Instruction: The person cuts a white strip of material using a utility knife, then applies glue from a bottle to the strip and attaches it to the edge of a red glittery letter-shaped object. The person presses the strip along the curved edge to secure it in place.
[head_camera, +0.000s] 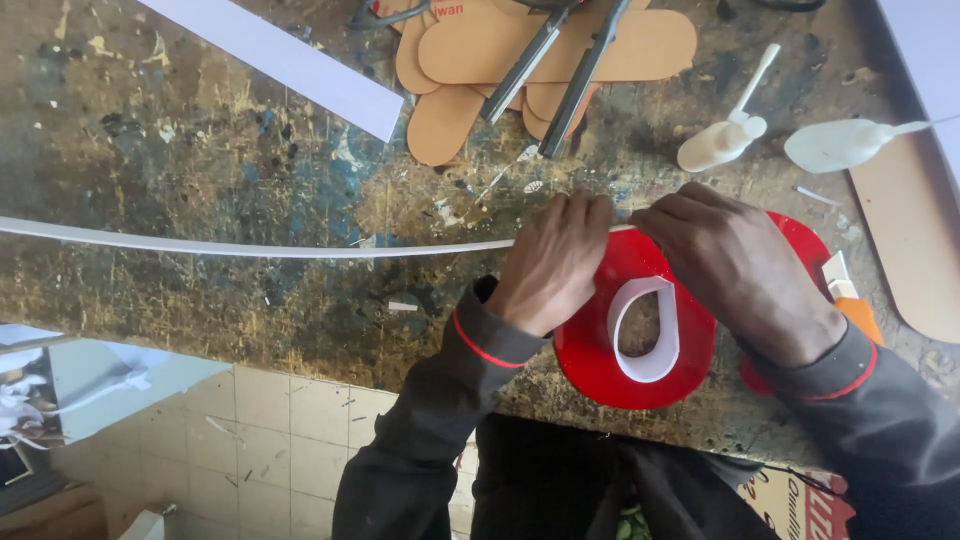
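Both hands pinch a long white strip (260, 248) over a red letter (620, 330) on the counter (200, 150), left hand (552, 262) beside right hand (735, 268); bending it well likely needs steady, even pressure.

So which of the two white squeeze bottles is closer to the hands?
The left bottle, with its thin nozzle angled up and right, lies just above the right hand. The other bottle sits further right, its nozzle pointing toward the table's right edge.

A worn, paint-stained workbench (200, 150) is filling the upper frame under soft daylight. Pale square floor tiles (280, 430) are showing at lower left, littered with scraps, beside a white sheet (110, 385).
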